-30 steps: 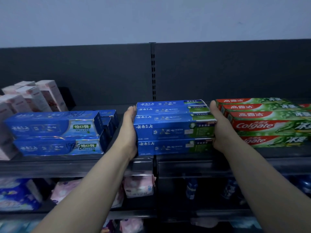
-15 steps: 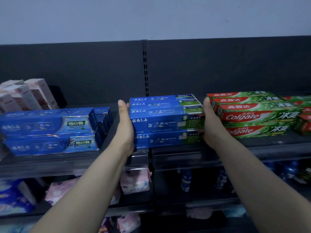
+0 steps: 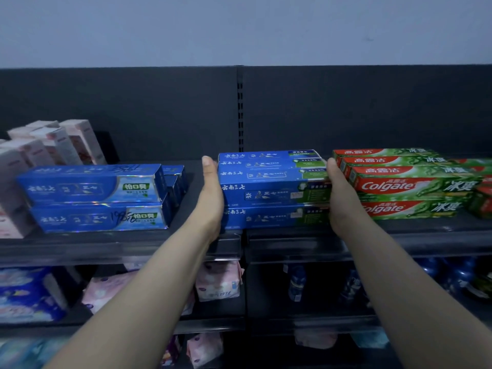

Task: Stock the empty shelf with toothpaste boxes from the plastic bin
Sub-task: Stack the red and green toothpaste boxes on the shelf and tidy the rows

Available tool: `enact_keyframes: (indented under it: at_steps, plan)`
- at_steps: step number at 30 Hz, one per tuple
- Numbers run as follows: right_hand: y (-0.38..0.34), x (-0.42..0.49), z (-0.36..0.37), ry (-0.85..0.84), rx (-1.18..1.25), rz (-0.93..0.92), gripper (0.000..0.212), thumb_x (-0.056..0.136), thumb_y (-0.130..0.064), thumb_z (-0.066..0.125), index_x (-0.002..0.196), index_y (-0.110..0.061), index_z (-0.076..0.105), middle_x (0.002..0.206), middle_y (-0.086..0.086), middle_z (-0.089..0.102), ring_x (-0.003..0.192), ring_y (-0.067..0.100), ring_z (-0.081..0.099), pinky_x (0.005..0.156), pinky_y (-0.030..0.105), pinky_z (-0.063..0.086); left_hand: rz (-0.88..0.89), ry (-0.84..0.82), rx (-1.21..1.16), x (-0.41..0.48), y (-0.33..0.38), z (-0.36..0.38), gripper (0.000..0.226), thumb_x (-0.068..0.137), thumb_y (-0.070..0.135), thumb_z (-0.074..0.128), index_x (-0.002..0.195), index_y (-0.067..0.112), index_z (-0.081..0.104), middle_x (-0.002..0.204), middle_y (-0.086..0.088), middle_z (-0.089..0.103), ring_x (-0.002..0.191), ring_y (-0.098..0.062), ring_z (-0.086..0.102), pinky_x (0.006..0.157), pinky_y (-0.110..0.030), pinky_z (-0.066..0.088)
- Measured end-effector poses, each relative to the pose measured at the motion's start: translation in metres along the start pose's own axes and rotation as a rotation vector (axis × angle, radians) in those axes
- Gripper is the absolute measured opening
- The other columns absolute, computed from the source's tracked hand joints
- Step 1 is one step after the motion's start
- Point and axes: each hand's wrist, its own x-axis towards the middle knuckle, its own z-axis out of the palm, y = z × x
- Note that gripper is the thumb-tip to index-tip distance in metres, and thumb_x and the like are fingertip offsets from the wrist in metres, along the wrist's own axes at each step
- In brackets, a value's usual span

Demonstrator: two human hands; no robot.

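Item one: a stack of long blue cardboard toothpaste boxes (image 3: 271, 193) with green right ends, two layers high and several rows deep, is sitting on the dark metal top shelf (image 3: 306, 243), close to its front edge and in front of the slotted upright. I am watching the left hand (image 3: 210, 198) pressing flat against the stack's left end, its grip spread with the fingers straight and together. The right hand (image 3: 339, 198) is pressing the right end likewise, fingers extended, between the stack and item two, the red-and-green Colgate cartons (image 3: 410, 185) lying just beside it. Item three: shiny blue holographic boxes (image 3: 93, 198), stacked two high, are lying to the left, apart from the left hand. Item four: pale pink-and-white upright cartons (image 3: 53, 145) are standing at far left. Item five: soft pink packets (image 3: 218, 283) are lying on the shelf below.
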Motion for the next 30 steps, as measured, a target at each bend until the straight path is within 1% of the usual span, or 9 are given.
enact_keyframes:
  at_steps: [3,5,9,12,15,19,24,27,30]
  plan:
    - [-0.006,-0.009,0.001,0.023,-0.170,-0.115,0.038,0.098,-0.051,0.034,0.115,-0.034,0.063,0.119,-0.003,0.066,0.114,0.016,0.060,0.096,0.039,0.047,0.041,0.057,0.106,-0.005,0.002,-0.003,0.063,0.084,0.076,0.013,0.116,0.043,0.056,0.119,0.013,0.065,0.117,-0.012,0.058,0.104,-0.042,0.043]
    - [-0.009,-0.017,-0.002,0.089,-0.482,-0.351,0.051,0.098,-0.049,0.036,0.144,-0.027,0.037,0.150,-0.004,0.038,0.135,0.007,0.034,0.110,0.034,0.031,0.129,0.126,0.279,-0.016,0.008,-0.006,0.082,0.078,0.082,0.017,0.145,0.036,0.032,0.149,0.014,0.035,0.139,-0.007,0.030,0.117,-0.036,0.021]
    - [-0.016,-0.042,0.014,0.139,-0.799,-0.882,0.061,0.096,-0.037,0.044,0.149,-0.014,0.025,0.158,0.004,0.019,0.147,0.016,0.010,0.118,0.036,0.016,0.709,0.271,0.699,-0.054,0.038,-0.023,0.059,0.097,0.046,0.036,0.148,0.018,0.025,0.147,0.013,0.027,0.141,-0.007,0.023,0.114,-0.022,0.018]
    - [-0.011,-0.065,0.053,-0.043,-0.719,-1.025,0.060,0.093,-0.030,0.047,0.146,-0.008,0.030,0.155,0.008,0.024,0.146,0.021,0.016,0.118,0.030,0.016,0.857,0.499,0.770,-0.067,0.042,-0.072,0.052,0.094,0.025,0.048,0.142,0.011,0.035,0.138,0.007,0.036,0.132,-0.009,0.034,0.110,-0.017,0.023]
    - [0.010,-0.086,0.097,-0.277,-0.755,-0.923,0.065,0.092,-0.031,0.051,0.149,-0.018,0.023,0.157,0.001,0.019,0.146,0.011,0.013,0.117,0.020,0.012,0.659,0.708,0.723,-0.071,0.032,-0.134,0.056,0.091,0.023,0.052,0.143,0.010,0.034,0.135,0.007,0.035,0.130,-0.009,0.034,0.108,-0.016,0.022]
    - [0.041,-0.097,0.150,-0.565,-0.737,-0.645,0.084,0.091,-0.027,0.061,0.149,-0.036,0.002,0.156,-0.018,0.003,0.142,-0.006,0.000,0.115,0.018,0.010,0.454,0.770,0.718,-0.070,0.020,-0.200,0.067,0.088,0.021,0.059,0.146,0.010,0.027,0.146,-0.007,0.033,0.137,-0.020,0.032,0.115,-0.035,0.024]
    - [0.043,-0.076,0.200,-0.450,-0.514,-0.276,0.092,0.088,-0.021,0.067,0.150,-0.036,0.001,0.140,-0.026,0.019,0.124,-0.011,0.016,0.101,0.016,0.019,0.227,0.648,0.653,-0.059,0.022,-0.240,0.077,0.082,0.035,0.059,0.147,0.013,0.024,0.150,-0.007,0.032,0.138,-0.021,0.031,0.114,-0.045,0.028]
    - [0.045,-0.060,0.221,-0.394,-0.433,-0.213,0.090,0.086,-0.014,0.068,0.151,-0.031,0.008,0.120,-0.041,0.030,0.112,-0.012,0.033,0.096,0.017,0.027,0.168,0.555,0.653,-0.048,0.026,-0.259,0.049,0.086,0.027,0.060,0.129,0.023,0.038,0.127,0.007,0.052,0.115,-0.002,0.051,0.102,-0.028,0.041]
    - [0.053,-0.046,0.234,-0.367,-0.390,-0.150,0.093,0.082,-0.012,0.073,0.150,-0.032,0.014,0.118,-0.032,0.042,0.108,-0.006,0.045,0.097,0.022,0.035,0.157,0.445,0.638,-0.039,0.031,-0.269,0.042,0.090,0.016,0.058,0.118,0.034,0.032,0.099,0.029,0.048,0.080,0.024,0.049,0.069,-0.001,0.037]
